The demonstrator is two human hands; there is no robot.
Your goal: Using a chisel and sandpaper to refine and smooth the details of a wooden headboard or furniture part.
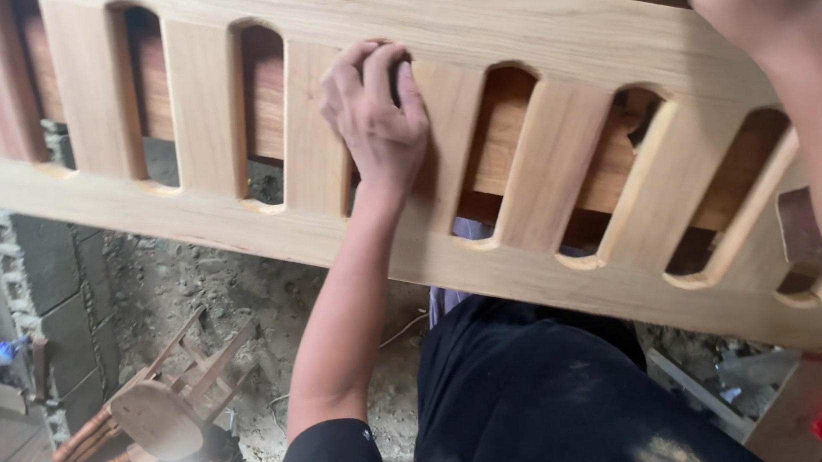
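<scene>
Slatted wooden panel (472, 24): left hand (375, 114) fingers curled gripping.

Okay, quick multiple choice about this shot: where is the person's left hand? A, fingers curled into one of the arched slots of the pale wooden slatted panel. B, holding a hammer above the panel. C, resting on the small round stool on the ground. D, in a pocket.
A: the left hand curls its fingers into an arched slot of the wooden slatted panel, while the round stool lies untouched below.
</scene>
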